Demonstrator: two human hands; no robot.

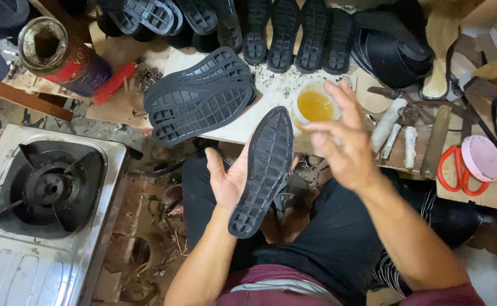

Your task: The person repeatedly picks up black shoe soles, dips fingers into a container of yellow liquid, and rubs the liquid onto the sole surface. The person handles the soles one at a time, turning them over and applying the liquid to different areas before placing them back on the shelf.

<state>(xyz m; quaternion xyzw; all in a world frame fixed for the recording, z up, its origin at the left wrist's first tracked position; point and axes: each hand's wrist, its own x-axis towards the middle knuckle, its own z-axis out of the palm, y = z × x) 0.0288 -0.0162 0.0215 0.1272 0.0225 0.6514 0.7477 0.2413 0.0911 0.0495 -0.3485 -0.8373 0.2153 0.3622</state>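
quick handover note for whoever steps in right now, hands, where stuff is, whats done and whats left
Left hand: palm up, holding one black shoe sole, tread side up, over the lap.
Right hand: open, empty, hovering beside the sole, near the cup of yellow glue.
Bench: two soles stacked by the cup, a row of soles at the back, red scissors to the right. Gas stove on the left, no flame seen.
Done: no glue visible on the held sole's tread.
Left: cannot tell which soles are finished.

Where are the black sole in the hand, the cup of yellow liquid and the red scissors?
black sole (265, 170), head view, middle of tread
cup of yellow liquid (315, 106), head view, liquid surface
red scissors (448, 169), head view, left handle loop
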